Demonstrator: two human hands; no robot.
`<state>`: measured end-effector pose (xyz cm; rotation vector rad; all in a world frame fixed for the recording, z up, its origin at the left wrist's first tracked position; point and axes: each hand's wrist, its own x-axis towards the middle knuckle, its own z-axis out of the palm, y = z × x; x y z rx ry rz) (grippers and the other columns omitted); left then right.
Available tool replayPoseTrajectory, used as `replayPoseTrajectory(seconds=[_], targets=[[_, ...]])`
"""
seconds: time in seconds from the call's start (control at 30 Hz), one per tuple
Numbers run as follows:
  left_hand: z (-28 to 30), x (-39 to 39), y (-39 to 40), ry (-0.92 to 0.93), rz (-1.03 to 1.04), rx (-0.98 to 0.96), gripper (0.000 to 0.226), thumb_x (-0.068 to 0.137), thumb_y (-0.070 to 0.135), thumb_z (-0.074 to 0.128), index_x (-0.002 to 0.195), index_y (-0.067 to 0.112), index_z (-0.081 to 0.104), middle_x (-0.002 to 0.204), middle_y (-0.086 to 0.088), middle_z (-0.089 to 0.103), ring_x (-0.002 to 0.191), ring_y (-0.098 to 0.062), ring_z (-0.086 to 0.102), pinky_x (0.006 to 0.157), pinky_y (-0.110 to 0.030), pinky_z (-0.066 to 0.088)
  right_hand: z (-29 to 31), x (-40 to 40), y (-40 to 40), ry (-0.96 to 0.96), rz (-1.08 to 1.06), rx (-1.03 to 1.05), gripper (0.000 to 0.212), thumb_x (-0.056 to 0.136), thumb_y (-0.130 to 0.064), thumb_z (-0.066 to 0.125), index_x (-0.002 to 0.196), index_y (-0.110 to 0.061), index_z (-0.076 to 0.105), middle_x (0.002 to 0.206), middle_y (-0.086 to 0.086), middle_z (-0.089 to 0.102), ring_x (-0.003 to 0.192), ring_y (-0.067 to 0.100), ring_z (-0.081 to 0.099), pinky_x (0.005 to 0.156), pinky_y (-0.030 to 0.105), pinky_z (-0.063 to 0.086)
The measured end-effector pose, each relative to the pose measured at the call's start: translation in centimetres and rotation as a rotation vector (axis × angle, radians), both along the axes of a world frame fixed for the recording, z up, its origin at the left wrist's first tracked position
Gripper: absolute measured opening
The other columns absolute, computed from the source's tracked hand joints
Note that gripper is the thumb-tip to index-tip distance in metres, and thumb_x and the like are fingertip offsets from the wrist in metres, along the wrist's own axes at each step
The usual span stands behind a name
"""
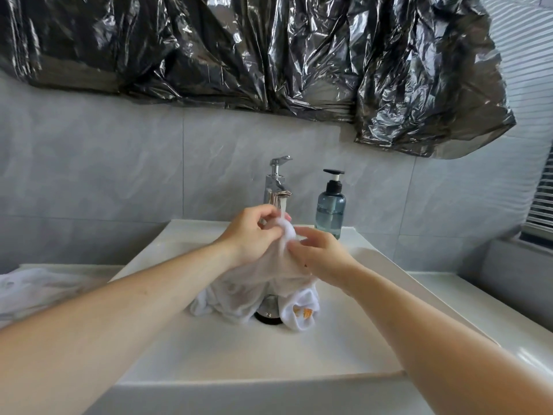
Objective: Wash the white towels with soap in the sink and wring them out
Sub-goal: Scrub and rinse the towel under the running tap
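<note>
From the head camera we saw our left hand (254, 232) and right hand (320, 256) pinching the towel (257, 292) under the tap (276, 190); its tail, at six o'clock, could block the drain (268, 316)

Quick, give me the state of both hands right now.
Left hand: closed, pinching the white towel under the faucet.
Right hand: closed, gripping the same towel.

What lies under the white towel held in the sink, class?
Under the white towel the sink's metal drain shows partly, between hanging folds. The rest of the drain and the basin floor beneath the cloth are covered. Both hands grip its top.
</note>
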<state>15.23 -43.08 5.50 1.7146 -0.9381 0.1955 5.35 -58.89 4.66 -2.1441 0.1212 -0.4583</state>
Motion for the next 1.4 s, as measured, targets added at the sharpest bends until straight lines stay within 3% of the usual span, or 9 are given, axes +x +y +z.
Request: replayPoseTrajectory(seconds=[0.2,0.4,0.57,0.67,0.73,0.83,0.97,1.27,1.4], targets=[[0.0,0.8,0.5,0.033,0.059,0.081,0.024,0.083,0.036,0.082,0.103,0.030,0.071,0.090,0.006,0.067,0.077,-0.007,0.057,0.081,-0.027,0.045,0.1,0.9,-0.3,-0.253,-0.251,-0.148,0.024,0.093,-0.035,0.057,0.071,-0.025,0.061,0.054,-0.014,0.054,0.064,0.020,0.052,0.064,0.034,0.042],[0.2,-0.4,1.1,0.121,0.006,0.467,0.021,0.076,0.034,0.073,0.066,0.020,0.060,0.058,0.017,0.050,0.061,-0.006,0.046,0.058,-0.024,0.036,0.4,0.5,-1.4,-0.361,-0.349,-0.116,0.022,0.098,-0.024,0.054,0.078,-0.026,0.063,0.063,-0.009,0.059,0.074,0.024,0.057,0.074,0.039,0.046],[0.2,0.5,1.0,0.018,0.131,0.276,0.032,0.095,0.016,0.062,0.068,0.021,0.047,0.062,0.011,0.044,0.066,-0.015,0.041,0.057,-0.029,0.032,0.8,-0.1,-0.9,-0.265,-0.349,-0.021,0.025,0.085,-0.028,0.050,0.066,-0.040,0.061,0.061,-0.015,0.058,0.078,0.023,0.056,0.079,0.037,0.044],[0.8,0.4,0.6,0.014,0.078,0.111,0.029,0.086,0.032,0.064,0.073,0.009,0.051,0.068,0.008,0.042,0.070,-0.013,0.038,0.065,-0.031,0.031,0.9,-0.6,0.0,-0.230,-0.167,-0.023,0.035,0.068,-0.036,0.053,0.099,-0.039,0.070,0.096,-0.017,0.070,0.100,0.015,0.063,0.094,0.036,0.050],[0.7,0.3,0.2,-0.016,0.027,0.082,0.048,0.075,0.043,0.061,0.080,-0.004,0.055,0.073,0.001,0.046,0.072,-0.012,0.040,0.069,-0.032,0.034,0.3,-0.4,0.6,-0.172,-0.034,-0.070,0.047,0.070,-0.038,0.064,0.115,-0.029,0.068,0.105,-0.015,0.069,0.099,0.008,0.063,0.088,0.026,0.052],[0.1,0.8,-0.2,-0.027,-0.003,0.103,0.051,0.073,0.050,0.063,0.089,0.002,0.069,0.082,-0.010,0.067,0.080,-0.012,0.053,0.083,-0.040,0.050,-0.3,0.5,1.0,-0.127,-0.084,-0.182,0.018,0.088,-0.034,0.067,0.094,-0.017,0.070,0.078,-0.010,0.062,0.074,0.010,0.055,0.063,0.022,0.044],[0.1,0.4,0.5,0.009,0.031,0.279,0.033,0.080,0.050,0.085,0.079,0.023,0.067,0.063,0.021,0.057,0.060,-0.001,0.051,0.063,-0.022,0.041,0.5,1.1,-0.1,-0.158,-0.211,-0.051,0.017,0.093,-0.026,0.057,0.088,-0.015,0.070,0.082,0.002,0.070,0.082,0.022,0.063,0.072,0.034,0.050],[-0.8,-0.3,2.2,0.146,-0.002,0.832,0.061,0.054,0.060,0.075,0.107,0.030,0.072,0.108,0.012,0.077,0.101,-0.011,0.070,0.098,-0.038,0.057,1.4,0.2,-0.9,-0.354,-0.380,0.163,0.019,0.097,-0.023,0.052,0.083,-0.013,0.059,0.077,-0.001,0.060,0.077,0.020,0.055,0.070,0.035,0.044],[-1.2,0.6,1.7,0.137,0.053,0.658,0.044,0.081,0.035,0.071,0.123,0.026,0.063,0.119,0.006,0.071,0.112,-0.016,0.066,0.100,-0.036,0.054,1.4,-0.1,-1.2,-0.365,-0.401,0.127,0.023,0.098,-0.024,0.050,0.091,-0.003,0.055,0.076,0.000,0.054,0.073,0.020,0.049,0.065,0.035,0.041]])
